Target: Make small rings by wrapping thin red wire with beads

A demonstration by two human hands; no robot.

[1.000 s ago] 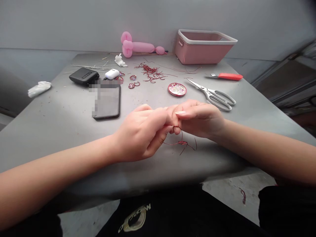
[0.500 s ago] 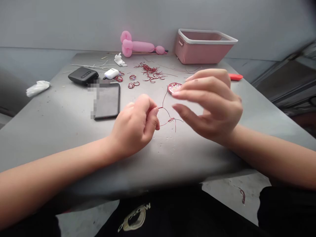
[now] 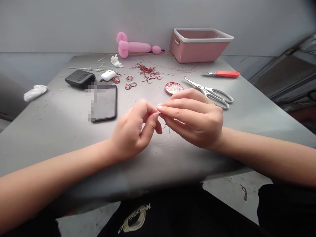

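My left hand (image 3: pixel 137 128) is closed, its thumb and index finger pinching a thin dark red cord (image 3: pixel 162 127). Fingertips of my right hand (image 3: pixel 195 118) meet it there, also pinched on the cord. Most of the cord is hidden by the fingers; a loose end hangs below them. Just beyond my right hand lies a round red-rimmed dish (image 3: pixel 174 88) of small pale beads. Silver scissors (image 3: pixel 214 95) lie partly behind that hand, blades half apart.
Cut red cord pieces (image 3: pixel 146 70) and several small cord rings (image 3: pixel 129 86) lie mid-table. A phone (image 3: pixel 105 103), black box (image 3: pixel 80 78), white earbud case (image 3: pixel 108 75) and tissue (image 3: pixel 36 92) are left. Behind stand a pink balloon (image 3: pixel 137 47) and pink bin (image 3: pixel 201 49); a red-handled cutter (image 3: pixel 225 74) lies right.
My right hand has moved left and down, closing its spread fingers on the cord beside my left fingertips. The scissors and cutter, hidden before, now show.
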